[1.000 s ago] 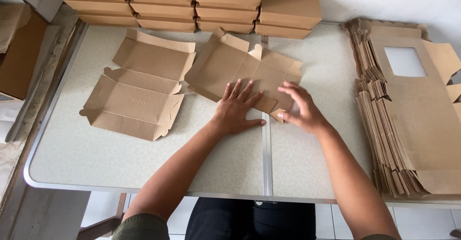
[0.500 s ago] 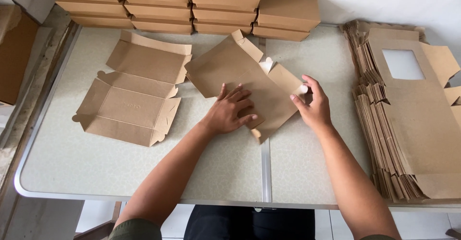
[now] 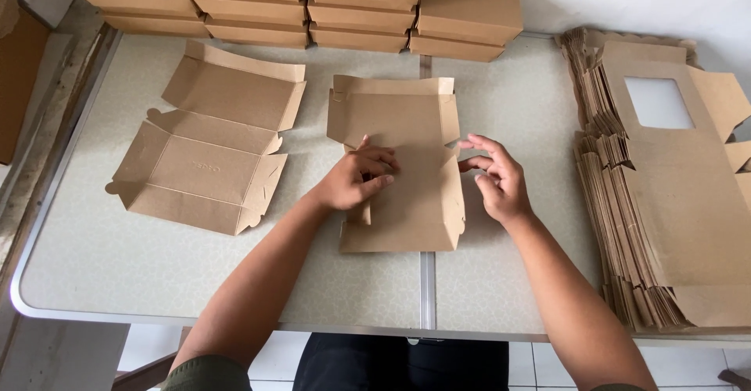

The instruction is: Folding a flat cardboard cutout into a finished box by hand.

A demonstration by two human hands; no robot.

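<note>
1. The flat brown carton blank [image 3: 407, 164] that lay skewed half a second ago now sits square in front of me, long side pointing away, its side flaps starting to lift; I judge the folding has begun

2. My left hand [image 3: 356, 180] presses curled fingers onto the blank's left half, gripping nothing

3. My right hand [image 3: 497, 178] hovers open just right of the blank, beside its raised flap

4. Left of the blank lies an opened-out carton [image 3: 207, 148]; beyond it, stacked finished boxes [image 3: 313, 3]

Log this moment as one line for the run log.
left hand: pressing on box blank | right hand: open at blank's right edge | second blank: left on table | flat stack: right
</note>
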